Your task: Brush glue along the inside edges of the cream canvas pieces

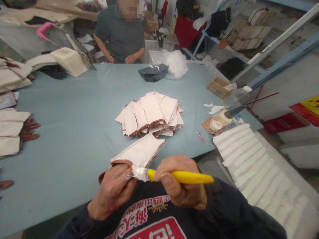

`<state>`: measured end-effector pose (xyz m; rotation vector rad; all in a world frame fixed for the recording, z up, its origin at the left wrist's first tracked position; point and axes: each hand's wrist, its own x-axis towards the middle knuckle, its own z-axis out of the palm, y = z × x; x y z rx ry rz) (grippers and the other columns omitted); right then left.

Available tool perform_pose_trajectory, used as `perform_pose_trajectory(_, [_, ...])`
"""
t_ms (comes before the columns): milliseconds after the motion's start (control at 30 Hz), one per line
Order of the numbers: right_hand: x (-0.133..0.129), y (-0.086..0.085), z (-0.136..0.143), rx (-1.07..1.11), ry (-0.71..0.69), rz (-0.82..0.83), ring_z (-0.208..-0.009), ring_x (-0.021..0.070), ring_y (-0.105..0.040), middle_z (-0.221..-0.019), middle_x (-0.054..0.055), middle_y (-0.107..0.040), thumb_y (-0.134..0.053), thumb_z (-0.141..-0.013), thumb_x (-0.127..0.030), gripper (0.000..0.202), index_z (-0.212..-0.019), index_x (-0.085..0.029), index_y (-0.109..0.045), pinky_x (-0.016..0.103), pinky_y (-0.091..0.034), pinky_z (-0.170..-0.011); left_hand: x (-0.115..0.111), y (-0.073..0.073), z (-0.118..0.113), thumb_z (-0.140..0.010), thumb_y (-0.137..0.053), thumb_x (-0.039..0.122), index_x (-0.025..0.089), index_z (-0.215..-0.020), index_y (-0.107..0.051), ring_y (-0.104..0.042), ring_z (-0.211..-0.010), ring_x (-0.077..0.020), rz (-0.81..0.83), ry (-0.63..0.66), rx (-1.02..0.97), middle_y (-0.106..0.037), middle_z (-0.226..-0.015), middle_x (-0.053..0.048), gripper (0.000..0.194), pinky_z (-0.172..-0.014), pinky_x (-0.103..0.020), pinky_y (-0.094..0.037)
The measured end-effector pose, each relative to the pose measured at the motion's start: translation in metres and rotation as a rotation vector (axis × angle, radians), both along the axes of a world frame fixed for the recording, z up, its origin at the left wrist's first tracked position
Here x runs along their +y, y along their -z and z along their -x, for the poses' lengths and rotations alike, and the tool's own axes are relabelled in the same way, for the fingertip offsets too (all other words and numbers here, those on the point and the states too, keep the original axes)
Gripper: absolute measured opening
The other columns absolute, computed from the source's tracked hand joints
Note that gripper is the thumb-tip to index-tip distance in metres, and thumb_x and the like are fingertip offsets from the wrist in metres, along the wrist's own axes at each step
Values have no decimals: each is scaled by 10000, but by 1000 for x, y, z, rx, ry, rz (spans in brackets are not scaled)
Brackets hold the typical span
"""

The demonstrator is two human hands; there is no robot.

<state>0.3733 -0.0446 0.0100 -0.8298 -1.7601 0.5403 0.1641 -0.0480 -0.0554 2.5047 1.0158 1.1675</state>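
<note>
Brush (185,177) held at near end of pale panel (142,146)

Yellow handle (199,178) is gripped by the right hand (181,181); the panel, before a stack (152,109) on the table (69,96), is pinched by the left hand (113,187), presumably to be steadied beside the white-coated tip (140,172).

Worn at the table's (69,99) near edge: dark navy garment (99,229), possibly an apron; red characters (137,217) outlined in white, yellow sun-ray motif (158,208), red panel (159,231) with white border; long dark sleeves (231,202).
</note>
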Motion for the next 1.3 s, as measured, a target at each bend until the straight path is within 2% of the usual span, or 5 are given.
perform_pose_trajectory(600, [-13,8,28,176,-17,192,-476,102,-563,-649,-31,-647,-504,-1016,-280,211,-850,-238,-625,224,-492,-464,5,-6,23,-848,-502,11,220,-745,-535,-500,-557,-144,92,73,-81,-543,-609,5,235,-529,-252,-375])
perform_pose_trajectory(733, [14,14,20,404,39,240,-419,60,-475,-581,-83,-552,-513,-1045,-293,161,-983,-228,-647,160,-412,-409,6,-10,28,-860,-465,20,211,-734,-596,-535,-569,-140,216,58,-157,-591,-632,-14,263,-555,-242,-420])
perform_pose_trajectory(967, [92,64,15,-62,-61,173,-846,157,-737,-925,66,-756,-476,-1052,-354,256,-1155,-171,-623,316,-588,-796,2,-11,31,-940,-471,140,184,-963,-761,-707,-932,-233,437,233,-275,-746,-1106,-171,295,-798,-319,-550])
perform_pose_trajectory(1100, [93,81,33,-78,-15,198,-653,135,-667,-762,20,-700,-423,-1061,-353,295,-1117,-148,-628,262,-544,-651,2,-13,31,-970,-479,229,209,-959,-790,-710,-922,-251,516,275,-298,-757,-1080,-162,311,-836,-357,-549])
perform_pose_trajectory(1300, [78,60,34,-78,212,-15,-665,141,-658,-855,49,-718,-455,-1037,-303,249,-1057,-163,-660,275,-544,-658,15,-15,55,-847,-644,650,192,-1106,-697,-685,-861,-280,1076,232,-518,-725,-976,-136,528,-733,-360,-566])
